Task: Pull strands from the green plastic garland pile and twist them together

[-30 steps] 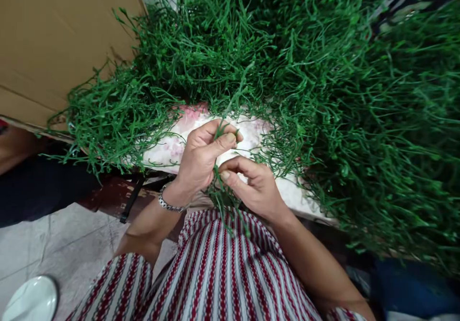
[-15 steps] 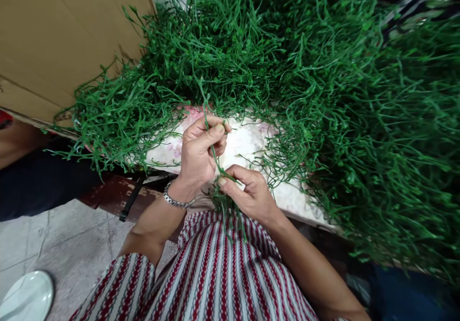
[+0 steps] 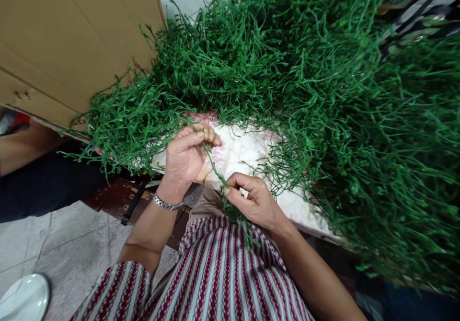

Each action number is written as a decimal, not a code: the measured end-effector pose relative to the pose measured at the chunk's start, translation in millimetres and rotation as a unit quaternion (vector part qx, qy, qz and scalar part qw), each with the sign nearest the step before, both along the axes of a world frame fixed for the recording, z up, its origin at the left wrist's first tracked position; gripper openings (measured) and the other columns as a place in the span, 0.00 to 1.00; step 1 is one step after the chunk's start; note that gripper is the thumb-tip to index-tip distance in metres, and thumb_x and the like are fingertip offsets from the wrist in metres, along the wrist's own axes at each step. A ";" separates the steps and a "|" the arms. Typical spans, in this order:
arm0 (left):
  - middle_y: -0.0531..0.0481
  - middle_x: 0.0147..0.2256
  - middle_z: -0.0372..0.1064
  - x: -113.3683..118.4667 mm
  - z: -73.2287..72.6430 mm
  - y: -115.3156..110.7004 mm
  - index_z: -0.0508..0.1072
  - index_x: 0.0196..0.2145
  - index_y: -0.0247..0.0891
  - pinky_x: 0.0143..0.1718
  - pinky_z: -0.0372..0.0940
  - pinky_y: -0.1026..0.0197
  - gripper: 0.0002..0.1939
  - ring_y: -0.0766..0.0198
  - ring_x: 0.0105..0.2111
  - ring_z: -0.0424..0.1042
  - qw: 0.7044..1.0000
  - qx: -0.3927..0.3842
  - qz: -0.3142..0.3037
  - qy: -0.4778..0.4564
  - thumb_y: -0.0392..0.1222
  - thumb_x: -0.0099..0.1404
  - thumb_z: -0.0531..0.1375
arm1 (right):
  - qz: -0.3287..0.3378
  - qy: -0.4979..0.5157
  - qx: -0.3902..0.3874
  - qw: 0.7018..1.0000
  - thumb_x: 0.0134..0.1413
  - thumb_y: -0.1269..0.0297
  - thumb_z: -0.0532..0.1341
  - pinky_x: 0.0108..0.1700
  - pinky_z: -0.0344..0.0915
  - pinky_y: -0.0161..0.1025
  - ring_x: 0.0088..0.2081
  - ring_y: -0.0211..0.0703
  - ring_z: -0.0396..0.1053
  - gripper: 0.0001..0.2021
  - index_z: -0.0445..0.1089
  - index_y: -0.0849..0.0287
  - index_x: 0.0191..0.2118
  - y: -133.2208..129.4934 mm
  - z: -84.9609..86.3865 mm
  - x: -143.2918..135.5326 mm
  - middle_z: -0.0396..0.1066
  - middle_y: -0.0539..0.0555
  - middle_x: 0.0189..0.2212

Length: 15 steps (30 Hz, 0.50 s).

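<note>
My left hand (image 3: 185,155) pinches the upper end of a thin green plastic stem (image 3: 214,166) between thumb and fingers. A silver bracelet is on that wrist. My right hand (image 3: 253,201) grips the lower end of the same stem together with a small bunch of green stems (image 3: 237,215) that hangs down over my striped shirt. Both hands work just above the near edge of a table covered by a pale floral cloth (image 3: 244,146). A big heap of green plastic stems (image 3: 305,86) surrounds the bare patch of cloth on three sides.
A brown cardboard box (image 3: 68,43) stands at the upper left beside the heap. Another person's arm and dark clothing (image 3: 32,167) show at the left edge. A white plate (image 3: 23,297) lies on the tiled floor at the lower left.
My left hand has moved left and away from my right hand, drawing the single stem taut between them. The view has shifted slightly.
</note>
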<state>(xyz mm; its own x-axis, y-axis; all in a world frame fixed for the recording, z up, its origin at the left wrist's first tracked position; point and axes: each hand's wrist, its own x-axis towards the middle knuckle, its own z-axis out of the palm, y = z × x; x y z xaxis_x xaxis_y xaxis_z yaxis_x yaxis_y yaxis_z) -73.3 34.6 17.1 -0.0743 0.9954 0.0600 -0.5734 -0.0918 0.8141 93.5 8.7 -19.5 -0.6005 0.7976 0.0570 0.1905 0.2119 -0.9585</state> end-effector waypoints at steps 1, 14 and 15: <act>0.52 0.22 0.59 0.1 -1.1 -2.1 0.65 0.19 0.34 0.33 0.65 0.59 0.03 0.67 0.25 0.65 1.000 -0.003 -0.005 0.002 0.34 0.48 0.57 | -0.004 -0.002 0.005 1.000 0.51 0.70 0.53 0.23 0.49 0.29 0.21 0.29 0.52 0.08 0.60 0.62 0.23 -0.1 0.2 0.4 0.56 0.46 0.18; 0.53 0.26 0.62 22.1 -11.8 -29.8 0.64 0.26 0.36 0.43 0.65 0.55 0.05 0.67 0.28 0.68 0.996 -0.029 -0.049 -0.070 0.35 0.58 0.57 | -0.048 0.085 -0.060 0.993 0.51 0.67 0.57 0.29 0.57 0.30 0.26 0.32 0.59 0.04 0.66 0.62 0.30 0.0 -8.3 -1.3 0.62 0.48 0.23; 0.53 0.26 0.62 26.8 -12.2 -30.7 0.64 0.26 0.36 0.41 0.65 0.56 0.05 0.67 0.28 0.68 0.995 -0.031 -0.053 -0.078 0.34 0.59 0.56 | -0.052 0.118 -0.095 0.987 0.51 0.65 0.58 0.29 0.57 0.30 0.26 0.32 0.59 0.05 0.66 0.62 0.31 -0.9 -10.0 -2.8 0.62 0.48 0.24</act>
<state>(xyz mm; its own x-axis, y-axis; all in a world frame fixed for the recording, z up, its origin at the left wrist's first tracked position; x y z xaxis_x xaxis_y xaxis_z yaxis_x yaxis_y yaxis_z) -46.4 3.9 4.9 0.0267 0.9996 -0.0051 -0.6967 0.0223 0.7170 90.7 7.8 -29.6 -0.5024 0.8641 0.0283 -0.0315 0.0144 -0.9994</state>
